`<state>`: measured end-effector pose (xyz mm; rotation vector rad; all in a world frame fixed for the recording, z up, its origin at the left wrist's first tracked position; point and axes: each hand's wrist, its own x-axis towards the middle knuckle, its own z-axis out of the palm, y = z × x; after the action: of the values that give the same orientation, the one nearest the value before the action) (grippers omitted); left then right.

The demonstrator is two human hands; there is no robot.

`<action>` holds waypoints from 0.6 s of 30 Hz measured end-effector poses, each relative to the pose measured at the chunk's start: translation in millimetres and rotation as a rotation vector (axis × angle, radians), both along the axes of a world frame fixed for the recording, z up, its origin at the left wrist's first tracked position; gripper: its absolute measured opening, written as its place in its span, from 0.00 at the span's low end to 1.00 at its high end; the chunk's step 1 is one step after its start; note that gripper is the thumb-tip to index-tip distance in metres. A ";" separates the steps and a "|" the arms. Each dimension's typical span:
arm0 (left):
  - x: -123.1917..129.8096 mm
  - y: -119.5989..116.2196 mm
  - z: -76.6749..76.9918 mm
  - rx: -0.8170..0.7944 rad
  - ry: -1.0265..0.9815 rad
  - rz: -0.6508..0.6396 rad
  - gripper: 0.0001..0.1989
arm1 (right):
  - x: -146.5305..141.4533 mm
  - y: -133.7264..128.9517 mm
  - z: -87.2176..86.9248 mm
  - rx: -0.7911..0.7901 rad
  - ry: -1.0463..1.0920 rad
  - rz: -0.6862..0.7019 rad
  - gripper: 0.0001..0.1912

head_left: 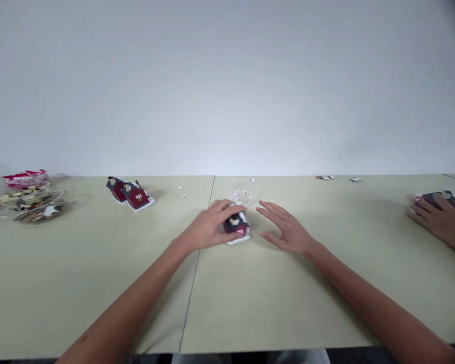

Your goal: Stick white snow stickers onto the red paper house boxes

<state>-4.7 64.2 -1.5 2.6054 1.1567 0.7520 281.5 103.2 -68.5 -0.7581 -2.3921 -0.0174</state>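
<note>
Green tabletop (280,293) meets a white wall (227,91) behind 2 hands.

Small red house (240,228), dark-roofed, white-based, seemingly upright, on table (280,303)

A plain, pale blue-grey wall (227,91) fills the upper part of the view, lit softly and evenly, with its top right corner darker. Against its foot runs a long, light greenish table (296,303), its top crossed by a thin dark seam (192,283) near the middle and another at the far right.
</note>
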 end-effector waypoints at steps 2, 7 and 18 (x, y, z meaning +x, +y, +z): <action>-36.5 -9.7 1.9 0.030 -0.023 0.146 0.27 | 0.0 1.1 0.1 -0.002 0.006 -0.037 0.28; -141.4 -40.9 11.6 0.013 -0.022 0.615 0.28 | 9.5 16.6 -7.9 -0.055 -0.015 -0.152 0.22; -266.8 -34.6 28.2 -0.077 0.178 1.125 0.43 | 7.5 21.5 -13.7 -0.077 -0.036 -0.224 0.21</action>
<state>-271.5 29.6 26.8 1.7910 2.6519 0.5754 289.0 124.7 -82.2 -1.0672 -2.3404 -0.0311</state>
